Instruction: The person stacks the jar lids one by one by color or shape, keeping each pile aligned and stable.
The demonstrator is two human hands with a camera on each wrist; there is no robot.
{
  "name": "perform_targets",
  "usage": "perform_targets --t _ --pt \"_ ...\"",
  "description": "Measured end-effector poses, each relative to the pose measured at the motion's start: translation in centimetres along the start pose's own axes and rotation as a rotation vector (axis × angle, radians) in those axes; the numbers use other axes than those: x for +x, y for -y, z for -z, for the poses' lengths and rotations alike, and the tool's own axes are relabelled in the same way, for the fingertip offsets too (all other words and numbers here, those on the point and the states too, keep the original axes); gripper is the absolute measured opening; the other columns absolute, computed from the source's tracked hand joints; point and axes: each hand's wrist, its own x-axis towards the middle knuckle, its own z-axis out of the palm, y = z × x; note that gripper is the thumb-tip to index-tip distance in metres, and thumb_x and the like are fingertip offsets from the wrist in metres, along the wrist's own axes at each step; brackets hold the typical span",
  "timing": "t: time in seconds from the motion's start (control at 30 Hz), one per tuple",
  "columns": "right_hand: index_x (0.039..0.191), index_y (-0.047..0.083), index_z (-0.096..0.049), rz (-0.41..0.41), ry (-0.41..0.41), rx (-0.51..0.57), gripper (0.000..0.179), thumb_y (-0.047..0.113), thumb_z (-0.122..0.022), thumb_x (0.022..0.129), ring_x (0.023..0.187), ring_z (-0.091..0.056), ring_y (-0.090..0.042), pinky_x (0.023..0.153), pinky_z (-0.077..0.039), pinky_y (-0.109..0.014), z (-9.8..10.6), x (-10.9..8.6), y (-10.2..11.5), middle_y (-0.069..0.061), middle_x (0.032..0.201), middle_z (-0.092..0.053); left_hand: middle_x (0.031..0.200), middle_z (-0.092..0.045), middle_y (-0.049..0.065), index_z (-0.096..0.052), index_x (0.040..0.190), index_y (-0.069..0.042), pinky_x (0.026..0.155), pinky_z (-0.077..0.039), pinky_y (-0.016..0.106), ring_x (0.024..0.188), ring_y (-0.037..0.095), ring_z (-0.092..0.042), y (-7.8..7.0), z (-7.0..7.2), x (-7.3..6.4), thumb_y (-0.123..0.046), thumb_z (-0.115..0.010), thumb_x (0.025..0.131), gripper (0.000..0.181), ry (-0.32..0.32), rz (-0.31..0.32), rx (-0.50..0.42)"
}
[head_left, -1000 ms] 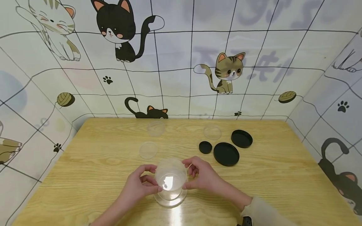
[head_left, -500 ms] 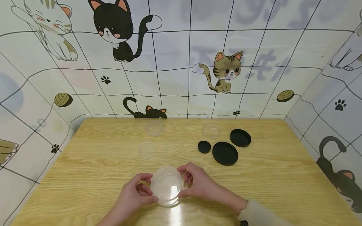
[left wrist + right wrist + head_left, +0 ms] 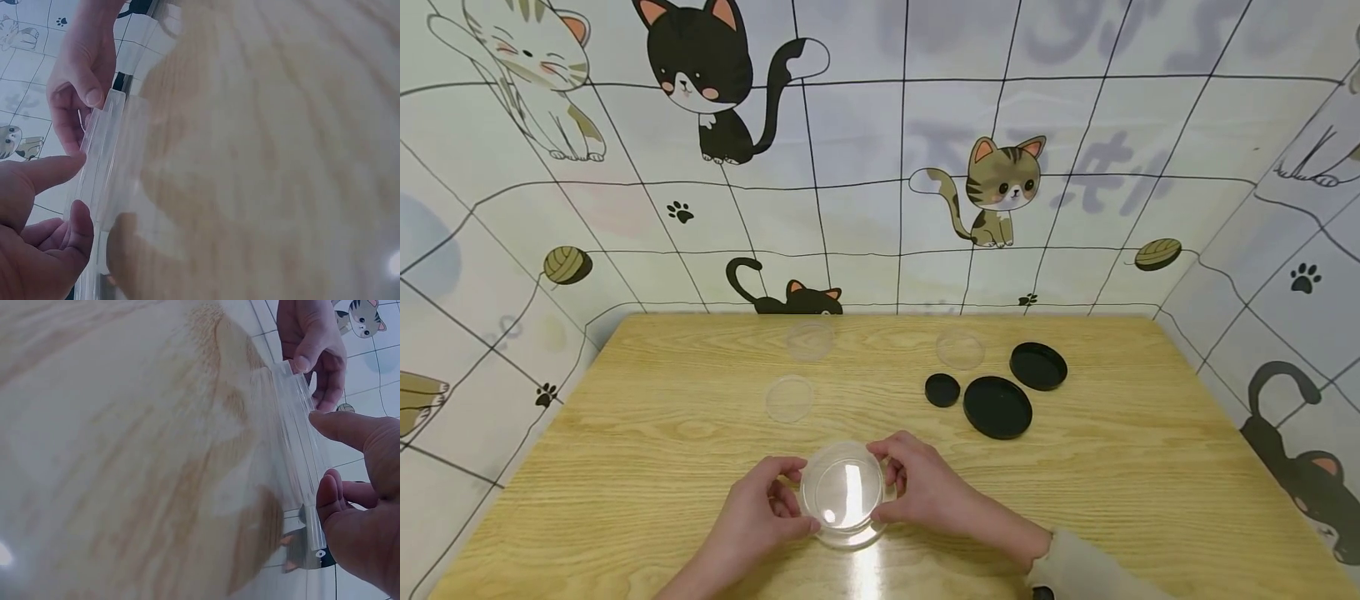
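Note:
A clear round plastic dish (image 3: pixel 841 475) sits between the two hands in the head view, on top of a second clear dish (image 3: pixel 852 541) whose near rim shows below it. On the left edge, my left hand (image 3: pixel 758 510) grips the upper dish with thumb and fingers. Opposite it, my right hand (image 3: pixel 927 490) pinches the right edge the same way. Both wrist views show the clear dishes (image 3: pixel 103 153) edge-on, one against the other, low over the wooden table. How fully the two rims fit together cannot be told.
Three clear round discs lie farther back: a near-left disc (image 3: pixel 789 398), a far-left disc (image 3: pixel 810 341) and a right disc (image 3: pixel 960 349). Beside the last are a small black lid (image 3: pixel 942 390), a large black lid (image 3: pixel 997 407) and another black lid (image 3: pixel 1038 367). A cat-print curtain (image 3: pixel 865 208) encloses the table.
Both hands have lowered the upper dish toward me onto the lower one, levelling it from its earlier tilt. Over the last half second they have hardly moved.

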Motion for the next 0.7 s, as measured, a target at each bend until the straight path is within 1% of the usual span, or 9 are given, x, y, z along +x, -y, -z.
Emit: perform_targets --t 0.1,0.23,0.33,0.57,0.7 --pt "0.134 -0.001 -0.06 -0.012 0.013 -0.004 0.072 0.008 -0.093 0.071 0.077 -0.054 -0.009 0.07 -0.05 -0.023 0.09 0.02 -0.02 0.001 0.105 -0.054 0.107 -0.06 0.009 -0.063 0.123 0.002 0.064 -0.053 0.023 0.073 0.011 -0.059 0.07 -0.01 0.09 -0.003 -0.096 0.064 0.068 0.001 -0.028 0.036" --pt "0.136 -0.001 -0.06 -0.025 0.03 -0.016 0.074 0.01 -0.094 0.071 0.077 -0.055 -0.01 0.07 -0.05 -0.022 0.15 0.13 0.08 0.0 0.104 -0.055 0.107 -0.059 0.009 -0.064 0.123 0.003 0.066 -0.054 0.023 0.075 0.011 -0.059 0.2 0.07 0.2 -0.005 -0.097 0.064 0.068 0.016 -0.034 0.059" --pt "0.136 -0.003 -0.06 -0.019 0.035 -0.023 0.075 0.01 -0.094 0.071 0.077 -0.055 -0.01 0.07 -0.051 -0.022 0.12 0.26 0.17 -0.001 0.104 -0.055 0.107 -0.058 0.009 -0.064 0.123 0.004 0.067 -0.055 0.024 0.076 0.011 -0.06 0.31 0.21 0.21 -0.007 -0.097 0.065 0.068 0.029 -0.033 0.066" --pt "0.133 -0.002 -0.062 0.01 0.051 -0.041 0.07 0.007 -0.093 0.072 0.076 -0.052 -0.008 0.069 -0.05 -0.022 -0.14 0.55 0.27 -0.001 0.105 -0.052 0.109 -0.058 0.01 -0.063 0.125 0.004 0.068 -0.055 0.024 0.077 0.013 -0.06 0.63 0.51 0.22 -0.008 -0.097 0.066 0.07 0.04 -0.014 0.042" --pt "0.136 -0.001 -0.06 0.0 0.047 -0.023 0.072 0.006 -0.092 0.072 0.077 -0.053 -0.009 0.07 -0.051 -0.022 -0.16 0.51 0.3 -0.001 0.106 -0.053 0.11 -0.058 0.011 -0.063 0.125 0.004 0.067 -0.055 0.024 0.077 0.014 -0.061 0.77 0.55 0.31 -0.007 -0.097 0.066 0.069 0.039 -0.001 0.02"
